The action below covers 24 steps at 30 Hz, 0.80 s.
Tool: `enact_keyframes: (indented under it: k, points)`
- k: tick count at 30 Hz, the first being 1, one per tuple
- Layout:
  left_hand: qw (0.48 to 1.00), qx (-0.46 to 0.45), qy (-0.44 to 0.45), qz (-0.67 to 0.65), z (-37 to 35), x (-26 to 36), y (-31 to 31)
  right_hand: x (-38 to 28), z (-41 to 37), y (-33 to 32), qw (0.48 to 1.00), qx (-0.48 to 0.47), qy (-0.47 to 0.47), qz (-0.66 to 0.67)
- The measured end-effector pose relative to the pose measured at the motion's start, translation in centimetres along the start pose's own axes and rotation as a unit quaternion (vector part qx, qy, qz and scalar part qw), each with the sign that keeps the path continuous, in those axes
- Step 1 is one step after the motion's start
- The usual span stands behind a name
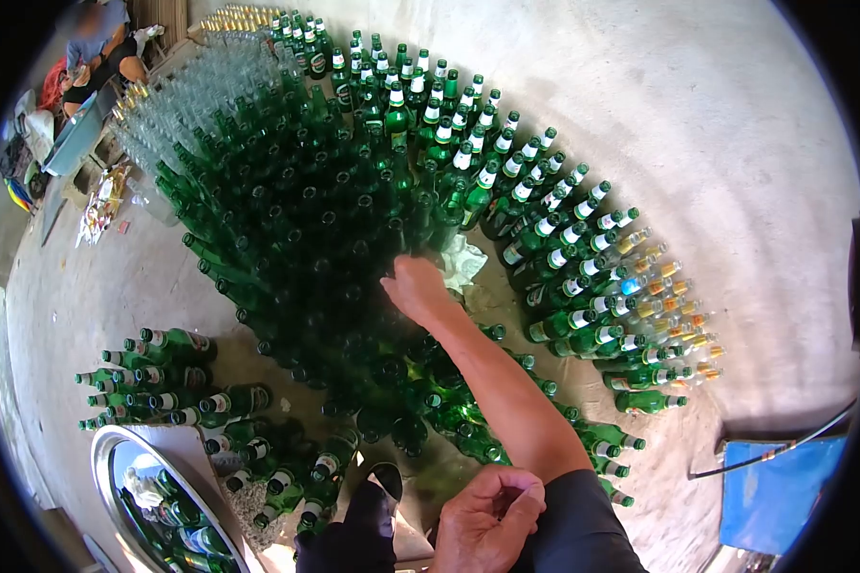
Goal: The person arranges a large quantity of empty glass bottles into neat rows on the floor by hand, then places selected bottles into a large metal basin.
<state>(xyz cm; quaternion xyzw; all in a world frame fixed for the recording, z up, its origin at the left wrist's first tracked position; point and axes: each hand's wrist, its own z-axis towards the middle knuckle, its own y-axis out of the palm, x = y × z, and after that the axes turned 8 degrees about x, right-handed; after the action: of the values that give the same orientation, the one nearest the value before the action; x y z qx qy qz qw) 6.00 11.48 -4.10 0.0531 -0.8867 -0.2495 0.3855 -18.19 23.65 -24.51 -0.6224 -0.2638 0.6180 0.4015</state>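
My right hand (pixel 417 285) reaches out over a dense crowd of upright green glass bottles (pixel 301 205). Its fingers are closed at the neck of one green bottle (pixel 398 232) near the crowd's right edge; the grip itself is partly hidden. Just to the right of that hand lies a crumpled pale wrapper (pixel 462 262) on the floor. Close to my body, my left hand (pixel 487 523) is curled in front of the right sleeve, thumb against the fingers, and nothing shows in it.
Labelled green bottles (pixel 545 227) stand in rows to the right, with clear bottles (pixel 667 298) beyond. At lower left are more green bottles (pixel 153 374) and a metal-rimmed basin (pixel 105 458) holding bottles. A blue panel (pixel 779 492) is at right. A person (pixel 100 53) sits at upper left.
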Motion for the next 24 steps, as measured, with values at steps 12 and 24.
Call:
enact_keyframes:
  k: [12, 24]
  points:
    - [0.999, -0.009, -0.037, -0.031, -1.0, 1.1, 0.7, 0.8, -1.6, -4.9, 0.997, 0.023, 0.01, -0.069]
    - [0.997, 0.0, -0.069, -0.019, -1.0, 0.6, 0.1, 4.0, -4.8, -6.3, 0.967, -0.12, -0.02, -0.224]
